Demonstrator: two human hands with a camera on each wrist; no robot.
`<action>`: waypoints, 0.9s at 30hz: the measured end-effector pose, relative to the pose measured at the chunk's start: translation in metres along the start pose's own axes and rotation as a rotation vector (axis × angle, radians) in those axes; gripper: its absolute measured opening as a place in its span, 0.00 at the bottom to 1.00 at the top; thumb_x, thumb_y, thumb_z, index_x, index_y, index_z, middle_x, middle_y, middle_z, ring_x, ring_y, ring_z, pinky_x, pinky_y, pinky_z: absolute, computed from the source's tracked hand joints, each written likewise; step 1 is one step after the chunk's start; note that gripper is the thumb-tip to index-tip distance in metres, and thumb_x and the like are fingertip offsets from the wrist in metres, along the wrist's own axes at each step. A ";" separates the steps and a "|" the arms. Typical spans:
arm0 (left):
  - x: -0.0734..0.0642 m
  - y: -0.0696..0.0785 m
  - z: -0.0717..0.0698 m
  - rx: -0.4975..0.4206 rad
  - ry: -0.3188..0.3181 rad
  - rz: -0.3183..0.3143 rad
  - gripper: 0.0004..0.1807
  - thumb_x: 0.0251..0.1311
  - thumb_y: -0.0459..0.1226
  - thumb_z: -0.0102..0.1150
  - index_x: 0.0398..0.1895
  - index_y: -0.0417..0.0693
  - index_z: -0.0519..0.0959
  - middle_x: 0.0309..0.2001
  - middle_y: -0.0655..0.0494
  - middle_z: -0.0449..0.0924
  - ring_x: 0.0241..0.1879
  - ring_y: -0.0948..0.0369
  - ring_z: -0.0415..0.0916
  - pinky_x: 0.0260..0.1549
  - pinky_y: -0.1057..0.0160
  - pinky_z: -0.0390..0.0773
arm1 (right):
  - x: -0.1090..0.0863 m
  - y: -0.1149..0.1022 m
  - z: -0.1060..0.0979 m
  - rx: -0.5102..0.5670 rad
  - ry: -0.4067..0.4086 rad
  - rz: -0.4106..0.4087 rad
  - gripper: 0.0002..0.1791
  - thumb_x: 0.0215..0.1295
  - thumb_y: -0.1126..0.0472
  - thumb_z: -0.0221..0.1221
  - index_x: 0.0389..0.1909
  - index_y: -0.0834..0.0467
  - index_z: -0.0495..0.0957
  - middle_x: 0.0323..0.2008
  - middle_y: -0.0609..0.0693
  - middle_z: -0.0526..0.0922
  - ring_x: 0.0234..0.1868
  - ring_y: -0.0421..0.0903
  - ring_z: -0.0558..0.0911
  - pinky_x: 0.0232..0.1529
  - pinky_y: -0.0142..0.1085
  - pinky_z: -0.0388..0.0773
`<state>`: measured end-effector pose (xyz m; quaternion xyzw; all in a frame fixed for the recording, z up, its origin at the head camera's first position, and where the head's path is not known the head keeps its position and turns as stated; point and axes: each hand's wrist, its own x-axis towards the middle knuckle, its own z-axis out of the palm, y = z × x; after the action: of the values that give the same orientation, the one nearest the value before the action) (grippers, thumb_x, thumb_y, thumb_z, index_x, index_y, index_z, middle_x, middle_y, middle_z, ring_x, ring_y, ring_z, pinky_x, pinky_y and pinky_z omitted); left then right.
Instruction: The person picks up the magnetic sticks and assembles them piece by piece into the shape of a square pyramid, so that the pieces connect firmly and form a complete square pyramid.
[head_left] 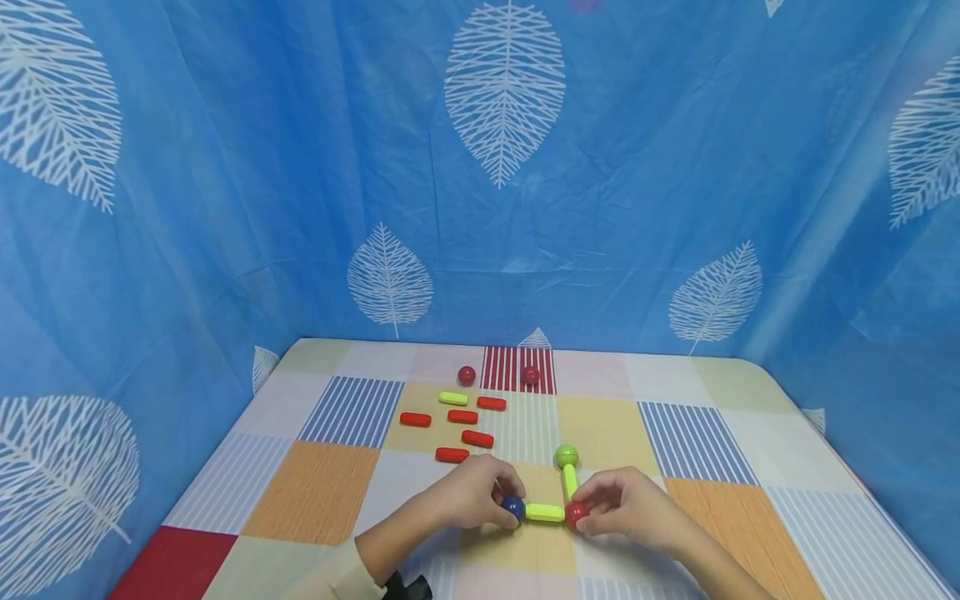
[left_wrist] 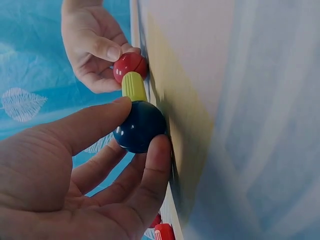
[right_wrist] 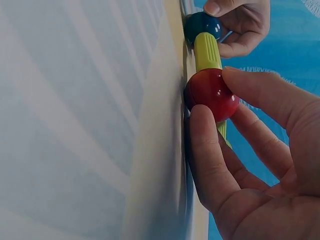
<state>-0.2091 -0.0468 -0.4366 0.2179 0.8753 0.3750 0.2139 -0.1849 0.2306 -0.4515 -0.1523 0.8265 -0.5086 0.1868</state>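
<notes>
- The left hand (head_left: 478, 493) holds the dark blue ball (head_left: 513, 508) between the thumb and the fingers; the fingers are narrow around it, and the ball is close at the cloth.
- The right hand (head_left: 628, 510) pinches the red ball (head_left: 576, 515) in the same manner, thumb on one side and fingertip on the other.
- The first yellow-green rod (head_left: 544, 512) lies between these two balls; its one end meets the blue ball, its other end meets the red ball.
- The second yellow-green rod (head_left: 571, 481) goes from the red ball away from the person; at its far end sits the green ball (head_left: 567, 456).
- Beyond the left hand, five red rods (head_left: 462, 416) lie apart from each other; near them is a loose yellow-green rod (head_left: 453, 398).
- Two more red balls (head_left: 467, 376) rest near the far edge of the patchwork tablecloth (head_left: 600, 421); behind stands a blue curtain (head_left: 615, 192) with white leaves.
</notes>
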 end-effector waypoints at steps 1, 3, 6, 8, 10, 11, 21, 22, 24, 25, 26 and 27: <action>0.000 0.000 0.000 0.000 -0.002 0.005 0.11 0.51 0.34 0.79 0.36 0.54 0.86 0.33 0.66 0.82 0.33 0.65 0.76 0.38 0.70 0.79 | 0.000 0.000 0.000 0.001 0.000 -0.003 0.15 0.55 0.66 0.74 0.44 0.61 0.86 0.41 0.56 0.89 0.38 0.46 0.85 0.37 0.30 0.84; -0.001 -0.001 0.000 -0.004 -0.007 0.010 0.11 0.51 0.35 0.79 0.36 0.54 0.86 0.34 0.66 0.82 0.33 0.65 0.76 0.38 0.70 0.79 | 0.000 0.000 -0.001 -0.003 -0.001 -0.008 0.15 0.55 0.66 0.74 0.44 0.61 0.86 0.41 0.56 0.89 0.38 0.46 0.86 0.37 0.30 0.84; -0.002 -0.001 0.000 -0.008 -0.005 0.002 0.12 0.51 0.35 0.79 0.37 0.55 0.86 0.34 0.66 0.82 0.34 0.65 0.76 0.38 0.69 0.79 | 0.001 -0.001 -0.001 -0.003 -0.010 -0.011 0.15 0.54 0.66 0.74 0.44 0.61 0.86 0.41 0.56 0.89 0.38 0.46 0.86 0.37 0.30 0.84; -0.002 -0.001 -0.001 -0.008 -0.002 -0.003 0.12 0.52 0.35 0.78 0.38 0.55 0.86 0.35 0.66 0.82 0.34 0.65 0.76 0.38 0.69 0.79 | 0.001 -0.002 -0.002 -0.009 -0.015 -0.008 0.15 0.54 0.65 0.74 0.43 0.61 0.86 0.41 0.56 0.89 0.38 0.47 0.86 0.37 0.31 0.84; -0.003 -0.001 -0.001 0.000 0.003 -0.003 0.11 0.52 0.35 0.78 0.38 0.55 0.86 0.35 0.66 0.82 0.34 0.65 0.76 0.39 0.69 0.79 | 0.001 -0.003 -0.002 -0.014 -0.021 -0.005 0.15 0.54 0.65 0.75 0.43 0.60 0.86 0.41 0.55 0.89 0.39 0.47 0.85 0.37 0.31 0.84; -0.003 -0.001 -0.001 0.004 0.005 -0.002 0.11 0.52 0.35 0.78 0.38 0.55 0.86 0.35 0.66 0.82 0.34 0.65 0.76 0.39 0.69 0.79 | 0.001 -0.004 -0.002 -0.017 -0.023 0.000 0.15 0.54 0.65 0.75 0.43 0.60 0.86 0.41 0.54 0.89 0.39 0.47 0.85 0.38 0.31 0.84; -0.006 -0.012 -0.020 0.026 0.071 0.079 0.12 0.56 0.39 0.76 0.43 0.50 0.86 0.36 0.64 0.83 0.35 0.67 0.78 0.38 0.70 0.79 | 0.006 -0.006 -0.010 -0.024 0.014 -0.017 0.13 0.57 0.62 0.73 0.42 0.61 0.86 0.38 0.54 0.87 0.36 0.45 0.85 0.35 0.33 0.85; -0.006 -0.015 -0.024 0.050 0.093 0.094 0.12 0.57 0.39 0.75 0.44 0.49 0.86 0.36 0.64 0.83 0.35 0.67 0.77 0.37 0.70 0.79 | 0.008 -0.007 -0.011 -0.036 0.044 -0.019 0.13 0.58 0.61 0.72 0.42 0.61 0.86 0.38 0.54 0.87 0.36 0.45 0.85 0.35 0.33 0.84; -0.006 -0.020 -0.034 0.093 0.140 0.105 0.13 0.59 0.39 0.73 0.46 0.48 0.87 0.36 0.63 0.83 0.35 0.67 0.76 0.37 0.71 0.79 | 0.013 -0.008 -0.013 -0.062 0.110 -0.021 0.12 0.60 0.60 0.72 0.42 0.60 0.86 0.38 0.53 0.87 0.36 0.44 0.84 0.34 0.33 0.84; -0.006 -0.023 -0.038 0.116 0.163 0.106 0.13 0.60 0.39 0.73 0.47 0.48 0.87 0.36 0.63 0.83 0.35 0.66 0.76 0.36 0.71 0.79 | 0.015 -0.009 -0.014 -0.074 0.141 -0.024 0.12 0.60 0.59 0.71 0.43 0.60 0.86 0.39 0.53 0.87 0.37 0.45 0.84 0.35 0.33 0.83; -0.006 -0.026 -0.043 0.136 0.187 0.104 0.12 0.60 0.38 0.72 0.47 0.48 0.87 0.36 0.63 0.83 0.35 0.66 0.76 0.36 0.70 0.79 | 0.018 -0.009 -0.015 -0.080 0.167 -0.025 0.12 0.61 0.58 0.71 0.43 0.60 0.86 0.40 0.53 0.88 0.38 0.45 0.84 0.35 0.33 0.83; -0.006 -0.029 -0.047 0.153 0.205 0.096 0.12 0.60 0.38 0.72 0.47 0.48 0.87 0.36 0.63 0.83 0.35 0.65 0.75 0.35 0.70 0.79 | 0.021 -0.010 -0.015 -0.088 0.189 -0.027 0.13 0.61 0.58 0.71 0.44 0.60 0.86 0.41 0.53 0.88 0.38 0.46 0.84 0.35 0.33 0.83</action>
<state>-0.2360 -0.0944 -0.4273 0.2355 0.9073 0.3372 0.0878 -0.2096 0.2289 -0.4399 -0.1225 0.8599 -0.4865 0.0942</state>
